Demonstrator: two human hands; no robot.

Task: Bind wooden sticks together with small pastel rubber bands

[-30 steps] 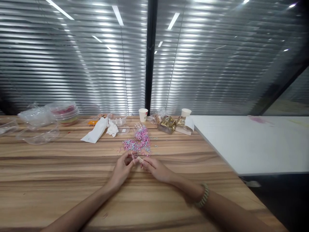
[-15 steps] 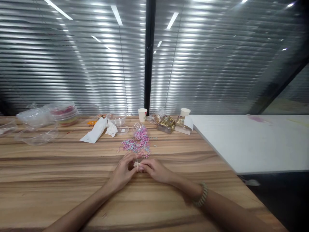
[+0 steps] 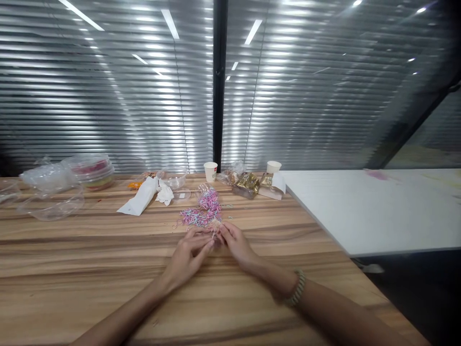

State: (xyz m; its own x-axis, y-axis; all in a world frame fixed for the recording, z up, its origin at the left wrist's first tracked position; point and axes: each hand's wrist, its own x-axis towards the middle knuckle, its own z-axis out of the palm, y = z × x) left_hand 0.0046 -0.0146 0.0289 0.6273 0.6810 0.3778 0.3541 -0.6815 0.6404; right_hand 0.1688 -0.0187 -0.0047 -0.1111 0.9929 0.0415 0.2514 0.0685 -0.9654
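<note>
Just in front of a pile of pink, purple and blue loops [image 3: 196, 217], my two hands meet over the wooden table [image 3: 118, 269]. My left hand [image 3: 187, 257] pinches a thin pale strand [image 3: 213, 235] between thumb and fingers. A small pale beige piece [image 3: 215, 224] is gripped by the fingertips of my right hand [image 3: 237, 245], and the strand runs down from it. The fingers partly cover this piece, and its exact shape is too small to tell. A clear cup [image 3: 208, 191] lies tipped behind the pile with more loops in it.
White paper [image 3: 142, 196] and a crumpled tissue [image 3: 164, 193] lie left of the pile. Behind are paper cups [image 3: 210, 171], gold packets [image 3: 247, 185] and clear lidded containers [image 3: 90, 172]. A white table [image 3: 334, 211] adjoins at the right.
The beige piece has moved up and slightly right, toward the pile, with my right hand. My left hand has shifted a little right and its fingers are closer together.
</note>
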